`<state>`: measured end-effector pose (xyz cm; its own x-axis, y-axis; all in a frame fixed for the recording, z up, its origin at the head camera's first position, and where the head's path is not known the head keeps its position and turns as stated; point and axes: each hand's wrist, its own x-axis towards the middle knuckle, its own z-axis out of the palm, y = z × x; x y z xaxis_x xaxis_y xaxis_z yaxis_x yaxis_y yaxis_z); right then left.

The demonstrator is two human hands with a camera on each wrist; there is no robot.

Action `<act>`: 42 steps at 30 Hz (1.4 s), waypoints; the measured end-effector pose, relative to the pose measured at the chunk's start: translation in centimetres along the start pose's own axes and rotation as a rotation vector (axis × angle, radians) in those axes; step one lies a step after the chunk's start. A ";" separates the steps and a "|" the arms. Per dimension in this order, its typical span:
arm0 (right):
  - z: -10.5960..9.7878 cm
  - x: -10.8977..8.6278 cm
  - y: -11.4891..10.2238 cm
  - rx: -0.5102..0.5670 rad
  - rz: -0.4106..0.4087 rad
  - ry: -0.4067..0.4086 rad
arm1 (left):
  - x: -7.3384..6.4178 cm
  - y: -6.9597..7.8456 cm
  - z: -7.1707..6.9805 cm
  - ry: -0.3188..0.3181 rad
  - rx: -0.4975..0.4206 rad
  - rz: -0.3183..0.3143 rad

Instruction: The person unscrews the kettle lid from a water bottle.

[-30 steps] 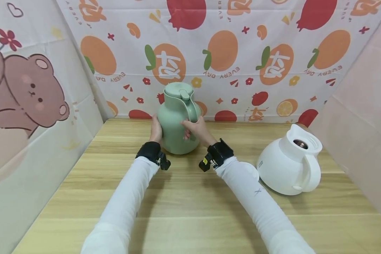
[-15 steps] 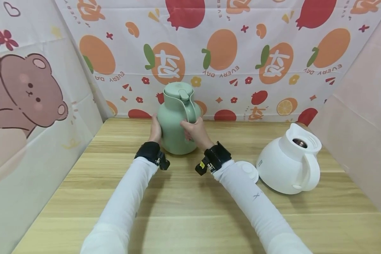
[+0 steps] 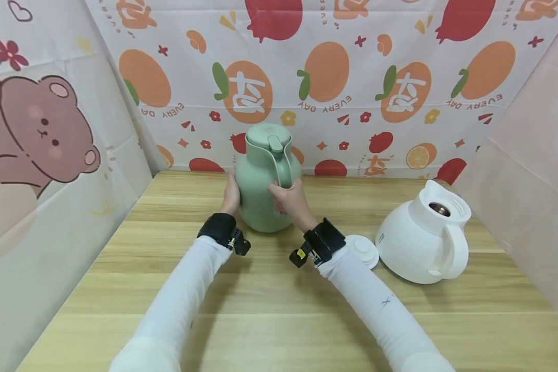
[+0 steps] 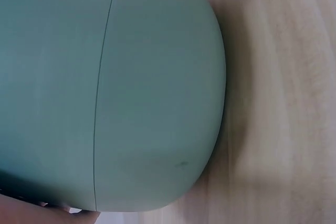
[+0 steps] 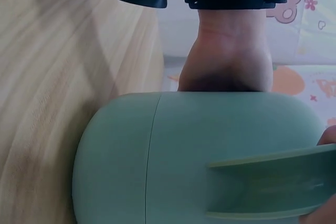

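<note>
A pale green thermos jug [image 3: 264, 186] with its lid on stands upright near the back of the table. My left hand [image 3: 231, 196] holds its left side; the fingertips are hidden behind the body. My right hand [image 3: 293, 203] grips the handle [image 3: 284, 168] on the near right side, thumb toward the body. In the left wrist view, the jug's lower body [image 4: 157, 93] shows a seam and a small dark mark. The right wrist view shows the handle [image 5: 273, 182] between parts of the right hand, and the left hand [image 5: 228, 66] against the jug's far side.
A white thermos jug [image 3: 416, 243] without its lid stands at the right, handle toward the front right. Beside it lies a round white lid [image 3: 362, 250], close to the right forearm. Behind the wooden table [image 3: 269, 315] hangs a fruit-print cloth [image 3: 325, 113].
The green jug has shifted slightly right and toward me, with both hands still on it. The right forearm has moved slightly, and more of the white lid shows than a second ago.
</note>
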<state>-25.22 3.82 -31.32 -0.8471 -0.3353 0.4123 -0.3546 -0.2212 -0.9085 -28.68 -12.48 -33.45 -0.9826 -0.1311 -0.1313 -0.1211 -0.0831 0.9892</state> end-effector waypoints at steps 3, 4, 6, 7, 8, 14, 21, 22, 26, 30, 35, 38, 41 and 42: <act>0.1 -0.5 -0.2 -0.011 -0.008 0.013 | 0.6 -0.8 -0.1 -0.003 0.008 -0.009; 0.2 -0.7 -0.3 -0.015 -0.008 0.018 | 0.8 -1.0 -0.1 -0.001 0.002 -0.014; 0.3 -1.1 -0.5 -0.023 -0.009 0.028 | 1.1 -1.6 -0.1 -0.006 -0.007 -0.019; 0.3 -1.2 -0.5 -0.026 -0.007 0.034 | 1.2 -1.8 -0.1 -0.007 -0.009 -0.011; 0.4 -1.4 -0.6 -0.029 -0.007 0.037 | 1.3 -2.0 -0.1 -0.009 -0.018 -0.005; 0.6 -2.4 -1.0 -0.022 -0.007 0.050 | 0.4 -2.2 0.3 -0.014 -0.024 0.008; 0.3 -2.7 1.1 -0.009 -0.018 0.107 | -0.5 -2.1 0.7 -0.026 -0.020 -0.021; 0.3 -2.8 0.9 -0.002 -0.017 0.110 | -0.4 -2.4 0.7 -0.027 -0.012 -0.021; 0.6 -3.5 0.5 -0.005 0.006 0.132 | -0.7 -2.5 0.9 -0.041 0.010 -0.018; 0.9 -4.5 -0.2 -0.050 0.027 0.145 | -1.2 -2.8 0.9 -0.047 0.002 0.007; 1.8 -6.0 -2.1 -0.104 0.028 0.169 | -1.9 -3.2 1.0 -0.080 -0.002 0.041; 2.3 -6.6 -2.9 -0.106 0.027 0.193 | -2.2 -3.4 1.1 -0.106 -0.002 0.054; 2.5 -7.1 -3.3 -0.105 0.031 0.212 | -2.5 -3.5 1.3 -0.116 -0.008 0.054; 2.6 -7.3 -3.4 -0.104 0.034 0.217 | -2.7 -3.5 1.3 -0.119 -0.004 0.050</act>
<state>-16.85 4.62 -31.06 -0.9207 -0.1334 0.3668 -0.3535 -0.1136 -0.9285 -25.81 -10.54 -36.46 -0.9972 -0.0173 -0.0728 -0.0712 -0.0835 0.9940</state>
